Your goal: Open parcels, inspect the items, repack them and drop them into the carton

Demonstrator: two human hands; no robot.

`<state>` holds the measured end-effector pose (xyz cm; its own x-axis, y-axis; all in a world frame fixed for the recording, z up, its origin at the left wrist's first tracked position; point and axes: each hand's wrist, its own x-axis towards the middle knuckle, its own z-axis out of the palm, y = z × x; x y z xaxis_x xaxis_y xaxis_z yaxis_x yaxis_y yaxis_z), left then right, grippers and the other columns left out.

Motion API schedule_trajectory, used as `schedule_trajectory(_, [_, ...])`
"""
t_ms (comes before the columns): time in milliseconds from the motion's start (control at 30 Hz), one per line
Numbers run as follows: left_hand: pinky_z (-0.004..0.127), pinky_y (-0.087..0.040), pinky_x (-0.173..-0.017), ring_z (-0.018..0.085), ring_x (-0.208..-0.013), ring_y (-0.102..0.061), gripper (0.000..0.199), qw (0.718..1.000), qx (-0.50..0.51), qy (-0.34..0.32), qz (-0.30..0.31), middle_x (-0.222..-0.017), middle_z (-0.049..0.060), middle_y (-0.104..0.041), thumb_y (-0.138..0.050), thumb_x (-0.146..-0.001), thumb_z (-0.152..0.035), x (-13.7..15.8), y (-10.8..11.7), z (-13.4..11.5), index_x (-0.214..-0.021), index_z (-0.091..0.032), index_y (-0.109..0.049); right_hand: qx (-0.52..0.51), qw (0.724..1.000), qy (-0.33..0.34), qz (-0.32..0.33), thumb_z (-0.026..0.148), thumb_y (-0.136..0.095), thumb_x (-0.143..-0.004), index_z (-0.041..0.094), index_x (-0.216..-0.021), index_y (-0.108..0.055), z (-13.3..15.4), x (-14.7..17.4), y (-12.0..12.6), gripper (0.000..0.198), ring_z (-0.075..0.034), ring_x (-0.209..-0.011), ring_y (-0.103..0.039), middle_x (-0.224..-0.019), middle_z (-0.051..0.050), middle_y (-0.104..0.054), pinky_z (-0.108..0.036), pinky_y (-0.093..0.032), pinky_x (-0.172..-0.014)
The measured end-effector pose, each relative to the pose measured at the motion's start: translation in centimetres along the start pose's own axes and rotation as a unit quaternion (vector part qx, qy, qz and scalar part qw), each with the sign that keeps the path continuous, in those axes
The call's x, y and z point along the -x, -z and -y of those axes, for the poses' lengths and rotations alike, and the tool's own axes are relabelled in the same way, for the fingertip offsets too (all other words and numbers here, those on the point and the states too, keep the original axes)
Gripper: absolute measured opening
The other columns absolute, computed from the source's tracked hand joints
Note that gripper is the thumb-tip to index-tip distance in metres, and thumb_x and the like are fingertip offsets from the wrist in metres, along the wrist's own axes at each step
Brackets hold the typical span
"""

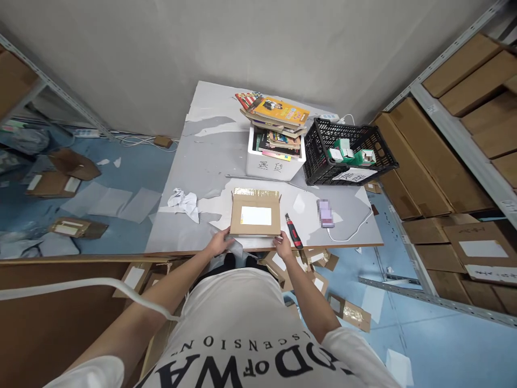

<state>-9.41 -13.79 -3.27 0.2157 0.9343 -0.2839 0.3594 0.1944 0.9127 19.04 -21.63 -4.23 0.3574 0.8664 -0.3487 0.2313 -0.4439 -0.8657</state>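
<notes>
A small cardboard box [255,229] with a white label [256,216] on top lies at the table's near edge. Clear tape runs along its far side, where the edges look torn up. My left hand [219,242] grips its near left corner, and my right hand [284,246] grips the near right corner. Just right of the box is a red and black utility knife [294,231]. To the left lies crumpled white paper [184,204].
Behind the box stand a white bin [274,166] piled with books [280,110] and a black crate [319,156] with green-white boxes. A phone [325,213] with a cable lies at right. Cardboard boxes litter the floor; shelves [438,116] flank the table.
</notes>
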Motion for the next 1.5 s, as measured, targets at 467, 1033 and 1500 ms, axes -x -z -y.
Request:
schedule_trajectory(467, [0.039,-0.049,-0.086,0.028,-0.105,-0.062,0.052,0.988,-0.116,-0.026,-0.094,-0.115,0.013,-0.065,-0.054,-0.082,-0.052,0.2,1.2,-9.1,-0.121,-0.018,-0.05,0.048,0.995,0.078,-0.036,0.05,-0.046,-0.085,0.02,-0.098,-0.05,10.6,0.4,2.3,0.033,-0.022,-0.096,-0.063,-0.106,-0.012,-0.066,-0.035,-0.049,-0.083])
schedule_trajectory(1033, [0.036,-0.046,-0.078,0.033,-0.095,-0.063,0.054,0.97,-0.222,0.027,-0.099,-0.098,0.014,-0.069,-0.048,-0.085,-0.057,-5.1,1.1,-10.6,-0.12,-0.015,-0.054,0.211,0.976,0.016,-0.041,0.048,-0.041,-0.091,0.023,-0.095,-0.052,12.8,-5.8,1.4,0.028,-0.022,-0.089,-0.061,-0.097,-0.007,-0.068,-0.031,-0.043,-0.076])
schedule_trajectory(1500, [0.043,-0.041,-0.095,0.026,-0.103,-0.055,0.017,0.918,-0.242,-0.292,0.119,-0.103,0.012,-0.062,-0.055,-0.086,-0.033,-7.9,-1.7,-9.5,-0.096,-0.023,-0.065,0.207,0.978,0.0,-0.026,0.057,-0.04,-0.089,0.022,-0.096,-0.054,10.4,-8.8,0.1,0.038,-0.025,-0.087,-0.061,-0.092,-0.009,-0.067,-0.035,-0.044,-0.076])
